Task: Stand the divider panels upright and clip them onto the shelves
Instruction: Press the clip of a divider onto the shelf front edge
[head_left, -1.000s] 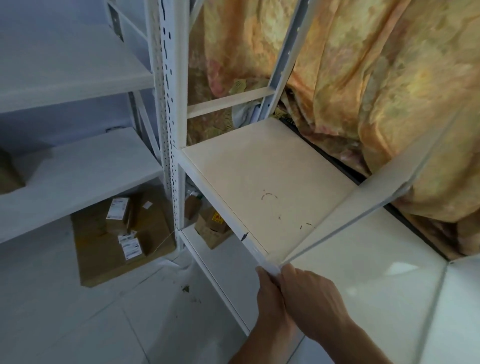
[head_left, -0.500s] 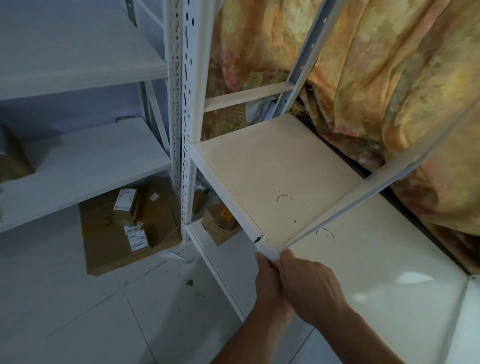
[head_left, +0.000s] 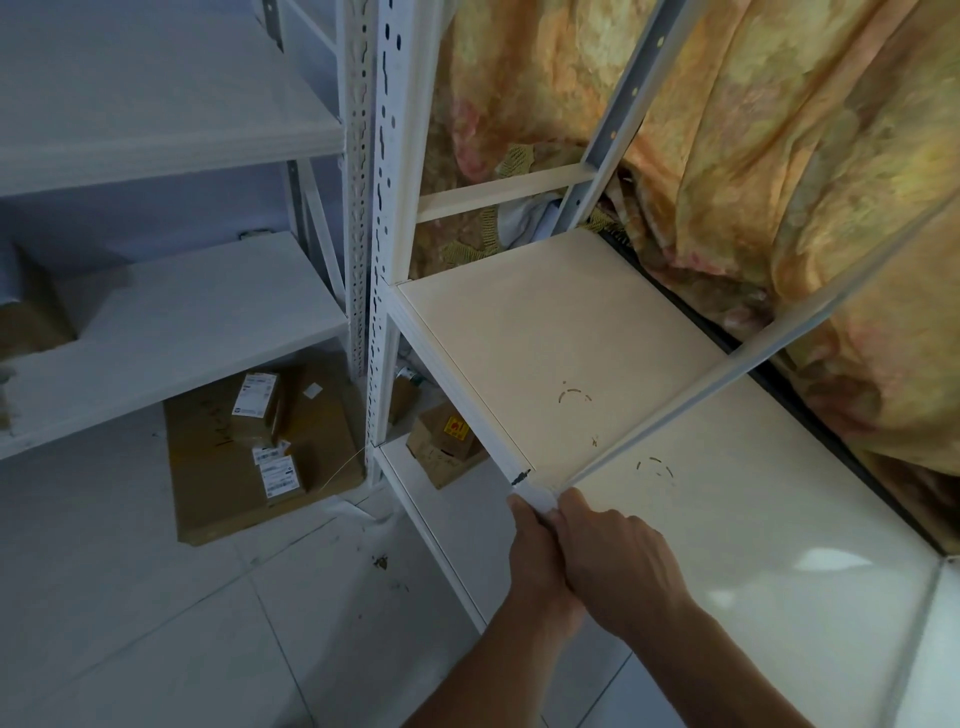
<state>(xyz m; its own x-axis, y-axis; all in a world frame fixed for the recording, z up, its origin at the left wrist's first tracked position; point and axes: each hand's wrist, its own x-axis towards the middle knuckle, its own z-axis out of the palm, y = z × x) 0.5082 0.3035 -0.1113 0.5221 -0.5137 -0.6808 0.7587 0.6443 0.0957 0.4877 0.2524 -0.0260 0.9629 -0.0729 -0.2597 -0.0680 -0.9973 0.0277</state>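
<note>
A white divider panel (head_left: 737, 374) stands upright across the cream shelf (head_left: 545, 332), seen edge-on as a thin line running from the shelf's front lip to the back right. My left hand (head_left: 535, 551) and my right hand (head_left: 613, 556) meet at the panel's front clip on the shelf lip, thumbs and fingers pinching it. Another white divider (head_left: 930, 613) stands at the far right, partly cut off by the frame.
A perforated white upright (head_left: 387, 208) bounds the shelf on the left. Patterned yellow cloth (head_left: 753, 130) hangs behind. A neighbouring white rack (head_left: 171, 317) stands to the left. Cardboard boxes (head_left: 265, 447) lie on the tiled floor, one box (head_left: 444, 431) on the lower shelf.
The divider has swung from a lean, showing its broad face, to standing on edge. Both hands stay at its front clip. The view has shifted slightly to the left.
</note>
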